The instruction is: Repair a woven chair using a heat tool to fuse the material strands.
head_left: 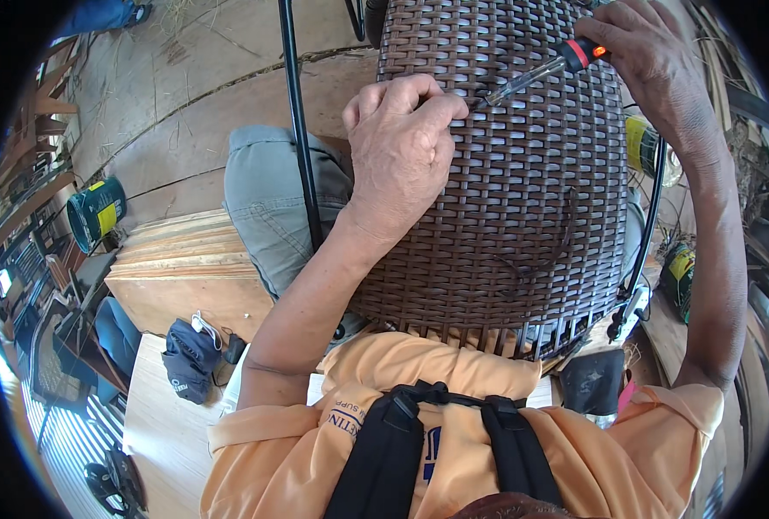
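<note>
A woven dark brown wicker chair panel [523, 173] in a black metal frame lies across my lap. My right hand [648, 56] is closed round the black and red handle of a soldering iron [527, 80], where an orange light glows. Its metal barrel slants down to the left, with the tip at the weave. Beside that tip, my left hand [402, 143] rests on the panel with fingers curled into a pinch; whatever they hold is hidden. A loose dark strand [567, 233] curves over the weave lower right.
Stacked boards [185, 259] stand left of my leg, and a green can with a yellow label [96, 214] sits beyond them. A dark cap [191, 359] lies on a pale wooden surface. At right are a white power strip [633, 313] and a dark pouch [592, 381].
</note>
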A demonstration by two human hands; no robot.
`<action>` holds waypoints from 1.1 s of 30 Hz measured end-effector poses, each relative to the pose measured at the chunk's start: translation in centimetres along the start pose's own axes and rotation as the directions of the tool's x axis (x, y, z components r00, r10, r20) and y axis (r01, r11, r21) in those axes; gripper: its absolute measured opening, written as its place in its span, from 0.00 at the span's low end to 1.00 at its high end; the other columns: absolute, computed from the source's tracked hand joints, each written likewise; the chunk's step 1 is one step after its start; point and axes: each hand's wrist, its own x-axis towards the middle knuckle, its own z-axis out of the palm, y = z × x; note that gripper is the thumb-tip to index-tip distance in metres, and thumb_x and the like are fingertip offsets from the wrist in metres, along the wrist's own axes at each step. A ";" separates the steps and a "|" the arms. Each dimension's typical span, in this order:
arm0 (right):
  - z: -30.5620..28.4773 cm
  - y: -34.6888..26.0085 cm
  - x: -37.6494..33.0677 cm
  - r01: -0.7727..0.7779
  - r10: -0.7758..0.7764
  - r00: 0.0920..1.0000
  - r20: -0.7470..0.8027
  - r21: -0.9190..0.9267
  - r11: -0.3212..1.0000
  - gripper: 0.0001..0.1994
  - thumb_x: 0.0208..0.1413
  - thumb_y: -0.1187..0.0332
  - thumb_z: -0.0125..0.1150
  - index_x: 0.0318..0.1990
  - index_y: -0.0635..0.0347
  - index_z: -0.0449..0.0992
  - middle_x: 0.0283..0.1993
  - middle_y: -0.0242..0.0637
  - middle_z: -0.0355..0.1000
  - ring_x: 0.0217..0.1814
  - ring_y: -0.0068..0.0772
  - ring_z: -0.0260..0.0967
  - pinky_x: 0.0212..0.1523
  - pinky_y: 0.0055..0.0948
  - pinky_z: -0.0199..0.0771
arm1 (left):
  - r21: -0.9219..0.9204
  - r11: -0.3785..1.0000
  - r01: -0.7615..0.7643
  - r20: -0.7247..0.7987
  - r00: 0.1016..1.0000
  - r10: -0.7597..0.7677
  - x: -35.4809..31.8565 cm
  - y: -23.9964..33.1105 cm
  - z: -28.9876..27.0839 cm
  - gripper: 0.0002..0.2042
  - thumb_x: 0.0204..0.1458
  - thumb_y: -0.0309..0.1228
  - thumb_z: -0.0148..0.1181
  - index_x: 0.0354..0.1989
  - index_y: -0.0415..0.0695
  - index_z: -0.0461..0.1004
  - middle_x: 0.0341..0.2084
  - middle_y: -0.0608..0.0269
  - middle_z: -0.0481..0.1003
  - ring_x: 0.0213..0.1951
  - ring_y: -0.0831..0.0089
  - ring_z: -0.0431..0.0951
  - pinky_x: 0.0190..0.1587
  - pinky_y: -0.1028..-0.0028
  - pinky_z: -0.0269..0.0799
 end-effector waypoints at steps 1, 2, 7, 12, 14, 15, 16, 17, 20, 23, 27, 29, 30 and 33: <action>0.1 0.1 -0.1 0.010 -0.010 1.000 -0.001 -0.010 1.000 0.06 0.46 0.69 0.60 0.32 0.52 0.80 0.31 0.27 0.72 0.41 0.29 0.66 0.50 0.32 0.59 | -0.007 1.000 -0.003 -0.006 1.000 0.003 0.0 0.0 0.0 0.12 0.42 0.20 0.54 0.33 0.50 0.78 0.36 0.70 0.70 0.41 0.67 0.66 0.48 0.67 0.58; 0.0 0.0 0.0 0.009 -0.009 1.000 0.000 -0.010 1.000 0.06 0.46 0.69 0.60 0.32 0.52 0.80 0.31 0.27 0.72 0.41 0.29 0.66 0.50 0.32 0.59 | -0.008 1.000 -0.003 -0.004 1.000 0.003 0.0 0.0 0.1 0.12 0.42 0.20 0.54 0.33 0.50 0.78 0.36 0.70 0.70 0.41 0.67 0.66 0.48 0.67 0.58; -0.1 0.2 0.0 0.045 -0.045 0.999 -0.006 -0.027 0.999 0.06 0.47 0.70 0.59 0.32 0.52 0.80 0.33 0.27 0.73 0.43 0.29 0.66 0.51 0.33 0.60 | -0.013 1.000 -0.007 0.001 1.000 0.007 0.0 -0.1 0.1 0.11 0.40 0.20 0.58 0.32 0.49 0.79 0.35 0.69 0.70 0.41 0.67 0.65 0.50 0.63 0.56; -0.2 0.2 0.8 0.089 -0.089 0.996 0.008 0.000 0.996 0.06 0.47 0.69 0.59 0.33 0.53 0.80 0.34 0.28 0.73 0.44 0.30 0.66 0.52 0.35 0.59 | 0.019 1.000 -0.012 0.006 1.000 0.012 -0.3 -0.2 -0.1 0.12 0.41 0.19 0.56 0.33 0.49 0.78 0.36 0.68 0.69 0.41 0.67 0.66 0.49 0.64 0.57; -0.2 0.6 1.0 0.104 -0.105 0.994 0.022 0.023 0.994 0.06 0.48 0.70 0.58 0.33 0.53 0.80 0.34 0.28 0.73 0.44 0.30 0.66 0.53 0.36 0.59 | 0.030 0.999 -0.021 0.001 1.000 0.021 -0.4 0.0 -0.3 0.13 0.42 0.19 0.54 0.35 0.49 0.77 0.37 0.67 0.69 0.41 0.66 0.66 0.48 0.66 0.58; 0.0 0.9 1.1 0.144 -0.144 0.989 0.013 0.031 0.989 0.06 0.47 0.70 0.58 0.33 0.53 0.79 0.34 0.29 0.73 0.43 0.30 0.67 0.52 0.36 0.59 | 0.035 0.999 -0.030 0.006 1.000 0.030 -0.6 0.0 -0.4 0.12 0.42 0.19 0.54 0.36 0.47 0.76 0.38 0.65 0.69 0.41 0.65 0.66 0.48 0.66 0.58; -0.1 1.3 1.0 0.177 -0.177 0.984 0.011 0.031 0.984 0.07 0.45 0.71 0.58 0.33 0.54 0.79 0.34 0.29 0.73 0.43 0.31 0.67 0.52 0.37 0.59 | 0.028 0.999 -0.043 0.009 0.999 0.043 -0.7 0.2 -0.3 0.13 0.42 0.19 0.53 0.37 0.45 0.76 0.38 0.64 0.69 0.42 0.64 0.66 0.49 0.66 0.59; -0.2 1.7 1.0 0.172 -0.173 0.985 0.020 0.026 0.985 0.07 0.45 0.71 0.58 0.33 0.54 0.79 0.34 0.29 0.73 0.43 0.31 0.67 0.52 0.37 0.59 | 0.016 0.999 -0.044 0.009 0.999 0.044 -0.7 0.4 -0.3 0.13 0.42 0.19 0.53 0.37 0.45 0.76 0.38 0.64 0.69 0.42 0.64 0.66 0.49 0.66 0.59; -0.2 2.0 1.4 0.218 -0.221 0.974 0.050 0.046 0.975 0.09 0.41 0.70 0.59 0.33 0.55 0.79 0.33 0.30 0.73 0.42 0.32 0.67 0.51 0.37 0.60 | -0.040 0.997 -0.059 0.041 0.997 0.060 -1.3 0.8 -0.6 0.14 0.42 0.19 0.53 0.40 0.41 0.74 0.40 0.60 0.68 0.45 0.61 0.66 0.50 0.65 0.59; -0.2 1.6 2.0 0.210 -0.215 0.976 0.025 0.123 0.970 0.10 0.38 0.70 0.60 0.32 0.57 0.79 0.33 0.30 0.73 0.41 0.32 0.66 0.50 0.37 0.60 | -0.023 0.998 -0.057 0.083 0.995 0.058 -1.8 1.2 -1.0 0.16 0.41 0.18 0.54 0.43 0.39 0.73 0.42 0.58 0.67 0.48 0.59 0.65 0.52 0.63 0.58; -0.2 1.6 2.5 0.224 -0.229 0.972 0.046 0.098 0.970 0.11 0.36 0.70 0.59 0.32 0.58 0.79 0.32 0.30 0.73 0.40 0.33 0.66 0.48 0.36 0.61 | -0.033 0.997 -0.065 0.087 0.994 0.067 -2.0 1.3 -0.9 0.18 0.40 0.18 0.55 0.44 0.38 0.73 0.42 0.57 0.66 0.49 0.58 0.65 0.55 0.62 0.57; -0.2 1.6 2.8 0.244 -0.250 0.967 0.055 0.092 0.965 0.11 0.35 0.70 0.59 0.32 0.58 0.79 0.32 0.31 0.73 0.40 0.33 0.66 0.48 0.36 0.61 | -0.033 0.997 -0.063 0.087 0.994 0.066 -2.0 1.2 -0.9 0.18 0.40 0.18 0.55 0.44 0.38 0.73 0.42 0.57 0.66 0.49 0.58 0.64 0.55 0.62 0.57; -0.2 1.6 2.8 0.241 -0.246 0.967 0.059 0.088 0.967 0.12 0.35 0.70 0.59 0.32 0.58 0.79 0.32 0.31 0.73 0.40 0.33 0.66 0.48 0.36 0.61 | -0.039 0.997 -0.068 0.082 0.994 0.071 -2.0 1.2 -0.9 0.19 0.40 0.17 0.56 0.44 0.38 0.73 0.42 0.57 0.67 0.49 0.58 0.64 0.55 0.62 0.57; -0.5 1.4 3.1 0.241 -0.248 0.965 0.087 0.083 0.967 0.12 0.35 0.70 0.59 0.33 0.58 0.79 0.32 0.31 0.73 0.40 0.33 0.66 0.49 0.36 0.60 | -0.022 0.997 -0.079 0.070 0.994 0.080 -2.0 1.2 -0.7 0.17 0.40 0.19 0.57 0.42 0.38 0.74 0.41 0.60 0.67 0.48 0.61 0.63 0.54 0.63 0.58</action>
